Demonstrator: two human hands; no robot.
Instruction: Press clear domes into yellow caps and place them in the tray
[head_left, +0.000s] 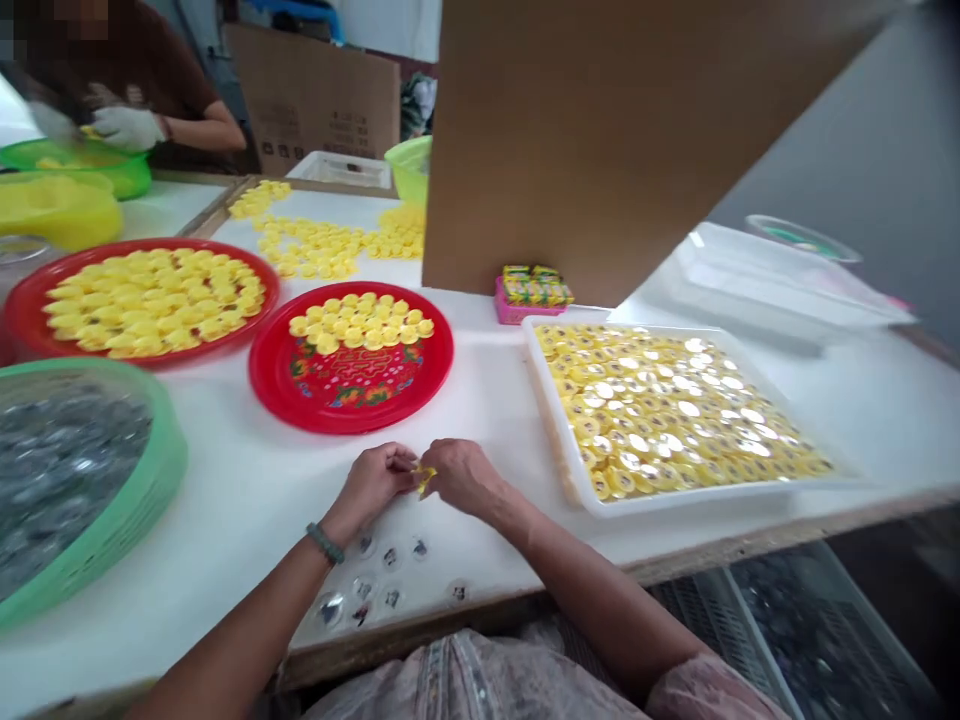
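Both my hands meet over the white table, near its front edge. Between their fingertips is a small yellow plastic piece (425,478), partly hidden by the fingers. My left hand (375,480), with a beaded bracelet at the wrist, is pinched at the piece's left side. From the right, my right hand (466,474) is closed on the same piece. Several small clear discs with dark printed pictures (390,557) lie on the table just below my hands. Beyond the hands sits a red floral tray (262,375) with rows of round yellow pieces (360,322) on its far half.
At right, a white tray (562,455) is full of shiny yellow discs. A green basket (169,470) of clear parts stands left, by another loaded red tray (15,310). A pink box (520,314) sits before a large cardboard panel (570,150). Across the table, a gloved co-worker (129,128) handles yellow pieces.
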